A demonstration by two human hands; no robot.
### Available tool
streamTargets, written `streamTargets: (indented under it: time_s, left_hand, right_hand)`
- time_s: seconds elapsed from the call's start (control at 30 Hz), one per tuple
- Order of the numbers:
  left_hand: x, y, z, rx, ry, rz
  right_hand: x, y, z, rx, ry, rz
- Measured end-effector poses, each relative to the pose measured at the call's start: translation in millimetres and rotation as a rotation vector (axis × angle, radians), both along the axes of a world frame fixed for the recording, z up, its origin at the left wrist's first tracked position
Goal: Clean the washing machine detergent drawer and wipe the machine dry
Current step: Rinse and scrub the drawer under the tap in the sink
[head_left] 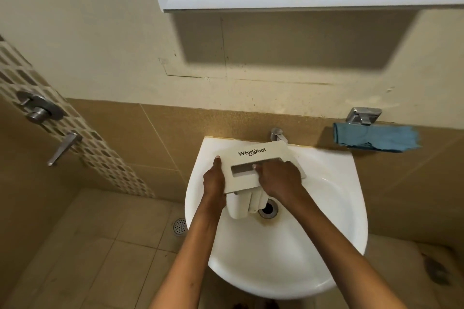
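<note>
Beige bathroom wall (100, 32) backs a sink (276, 271); inside its basin stands the detergent drawer (238, 208), front panel (266, 158) tilted up, body beside the drain (268, 209), top corner near the tap (277, 134). One of the hands, the left hand (213, 179), grips the panel's left edge; the right hand (280, 178) hooks fingers (257, 168) into its handle slot (242, 169).

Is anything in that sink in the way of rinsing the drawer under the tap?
Nothing visible. The left hand and right hand hold the detergent drawer over the sink, whose bowl shows only its drain; the tap sits just behind the drawer's top edge. The blue cloth hangs to the right.
</note>
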State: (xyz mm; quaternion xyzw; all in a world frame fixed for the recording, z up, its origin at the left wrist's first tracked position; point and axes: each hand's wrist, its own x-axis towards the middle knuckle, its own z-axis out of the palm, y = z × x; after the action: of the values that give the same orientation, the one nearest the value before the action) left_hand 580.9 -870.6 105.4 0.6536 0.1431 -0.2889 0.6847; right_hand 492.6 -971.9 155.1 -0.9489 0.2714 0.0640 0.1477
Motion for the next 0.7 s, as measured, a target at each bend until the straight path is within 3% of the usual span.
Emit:
streamTargets:
  time_s: [0.13,0.2,0.3,0.37,0.5,0.63,0.7]
  left_hand:
    - [-5.9,-3.4,0.0,0.045,-0.004,-0.021]
    - [-3.6,-1.8,0.9,0.034,-0.008,-0.016]
    - [-4.4,-1.4,5.2,0.035,0.002,-0.023]
    - [-8.0,-2.7,4.8,0.043,0.004,-0.042]
    - [-5.4,-2.9,2.7,0.065,-0.010,-0.025]
    - [0.7,-1.4,1.7,0.048,0.010,-0.007]
    - [0.8,-1.4,0.0,0.028,0.019,0.006]
  right_hand:
    - [8.8,37.8,-8.3,0.076,-0.071,0.169]
    - [8.3,30.1,-11.1,0.096,-0.100,0.095]
    - [4.5,10.8,-14.1,-0.053,-0.071,-0.068]
    - [4.6,17.1,-13.1,-0.091,-0.072,-0.045]
    - [3.3,18.6,-16.4,0.175,-0.188,0.107]
    - [-4.2,-8.2,-17.3,0.019,-0.173,0.015]
    - [-7.7,-20.0,-19.6,0.089,-0.348,-0.024]
